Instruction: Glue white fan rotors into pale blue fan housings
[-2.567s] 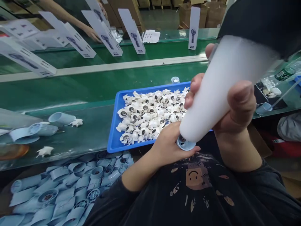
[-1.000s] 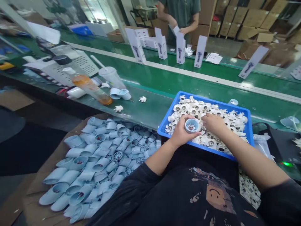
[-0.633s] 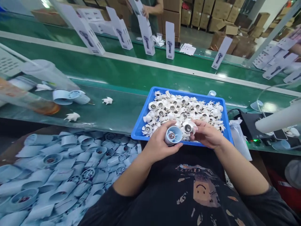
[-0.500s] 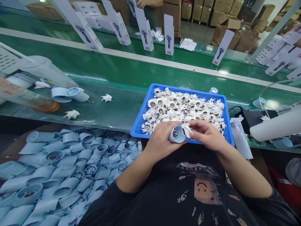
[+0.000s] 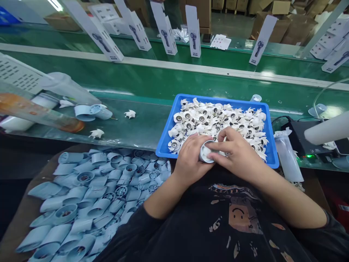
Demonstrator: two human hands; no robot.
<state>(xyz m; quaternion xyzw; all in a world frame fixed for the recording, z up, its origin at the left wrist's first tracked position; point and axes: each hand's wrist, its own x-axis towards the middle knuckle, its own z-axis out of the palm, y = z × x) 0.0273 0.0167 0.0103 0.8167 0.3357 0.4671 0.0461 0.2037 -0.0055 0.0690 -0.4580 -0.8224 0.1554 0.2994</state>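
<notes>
Left hand (image 5: 189, 158) grips a blue housing (image 5: 203, 154) while the right hand (image 5: 236, 153) presses a white impeller (image 5: 208, 152) into its open end, above a tray (image 5: 218, 96)

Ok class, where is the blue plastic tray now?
In the head view, the blue plastic tray sits on the green conveyor belt, just beyond the left hand and right hand.

Bright overhead light, glare, warped edges
</notes>
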